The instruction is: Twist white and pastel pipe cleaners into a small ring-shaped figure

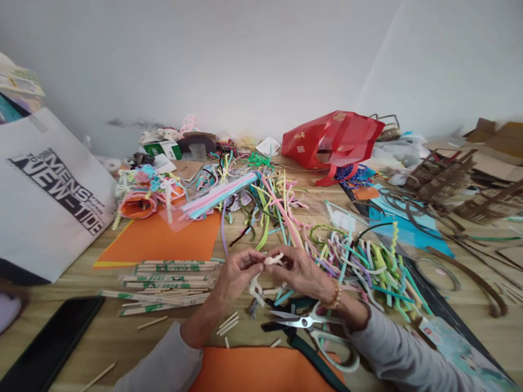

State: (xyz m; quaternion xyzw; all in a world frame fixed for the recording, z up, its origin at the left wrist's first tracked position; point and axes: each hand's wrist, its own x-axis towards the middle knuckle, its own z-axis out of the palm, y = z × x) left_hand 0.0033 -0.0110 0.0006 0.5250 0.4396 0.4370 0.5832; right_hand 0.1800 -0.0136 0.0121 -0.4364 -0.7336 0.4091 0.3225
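The wood-grain desk (122, 348) I'm looking at carries wrapped chopsticks (171, 280) left of the grip (301, 268), a smartphone (53, 343) farther left, tangled pipe cleaners (379, 272) rightward, and a red bag (327, 139) beyond.

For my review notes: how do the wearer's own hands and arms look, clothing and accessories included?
The left hand and right hand are ungloved. The left sleeve and right sleeve are plain light grey and end short of the wrists. A beaded bracelet, pinkish-gold, circles the right wrist; none shows on the left.
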